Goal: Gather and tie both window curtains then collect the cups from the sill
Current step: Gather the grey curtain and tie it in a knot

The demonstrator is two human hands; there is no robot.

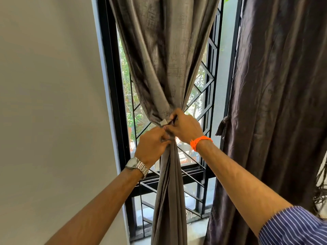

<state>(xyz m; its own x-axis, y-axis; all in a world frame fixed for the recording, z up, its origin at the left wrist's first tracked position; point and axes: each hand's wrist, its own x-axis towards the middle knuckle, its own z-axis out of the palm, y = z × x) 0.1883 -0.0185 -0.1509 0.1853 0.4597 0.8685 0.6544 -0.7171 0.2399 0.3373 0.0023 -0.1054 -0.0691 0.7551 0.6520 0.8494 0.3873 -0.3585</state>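
The grey left curtain (164,55) hangs in front of the window and is bunched to a narrow waist at mid-height. A fabric tie-back (163,122) wraps that waist, its pale end showing between my hands. My left hand (152,145), with a metal watch on the wrist, pinches the tie and the gathered cloth from below. My right hand (184,127), with an orange band on the wrist, grips the tie from the right. The dark right curtain (276,106) hangs loose, with its tie-back (223,125) dangling at its left edge. No cups are in view.
A plain wall (49,103) fills the left side. Behind the curtains is a black window frame (113,96) with a diagonal metal grille (203,82). The stone sill (194,225) shows low down between the two curtains.
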